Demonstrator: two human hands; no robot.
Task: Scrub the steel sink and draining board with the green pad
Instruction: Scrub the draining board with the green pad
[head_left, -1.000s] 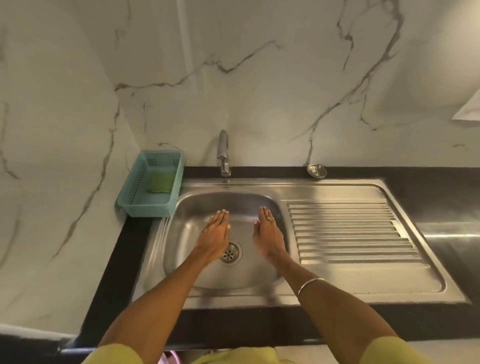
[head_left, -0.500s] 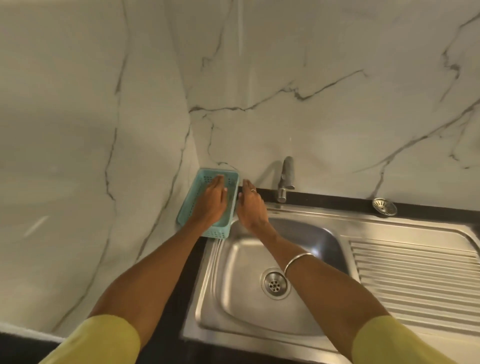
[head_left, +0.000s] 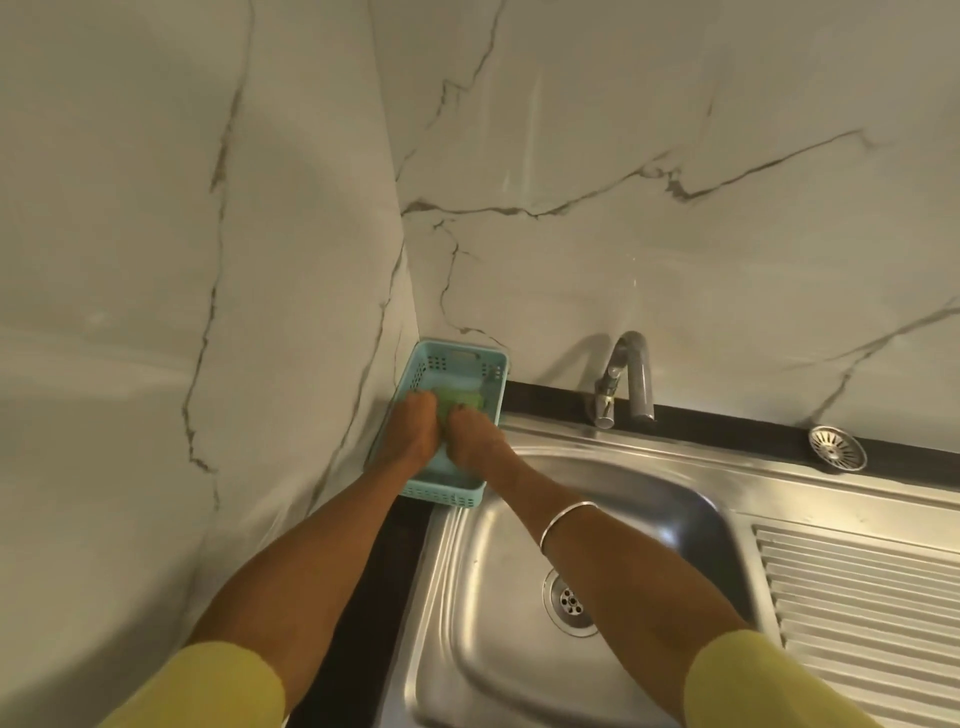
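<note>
The green pad (head_left: 460, 399) lies inside a teal plastic basket (head_left: 451, 361) in the corner left of the steel sink (head_left: 613, 519). Both my hands are down in the basket. My left hand (head_left: 410, 434) and my right hand (head_left: 475, 439) have their fingers curled onto the near edge of the pad, which is partly hidden under them. The ribbed draining board (head_left: 862, 592) lies to the right of the basin.
A steel tap (head_left: 626, 376) stands behind the basin. A loose drain strainer (head_left: 836, 448) sits on the black counter strip at the back right. Marble walls close in at the left and back. The basin's drain (head_left: 571, 605) is in its middle.
My hands went from the sink basin to the basket, then down inside it, and their fingers have curled onto the green pad. My head has turned left.
</note>
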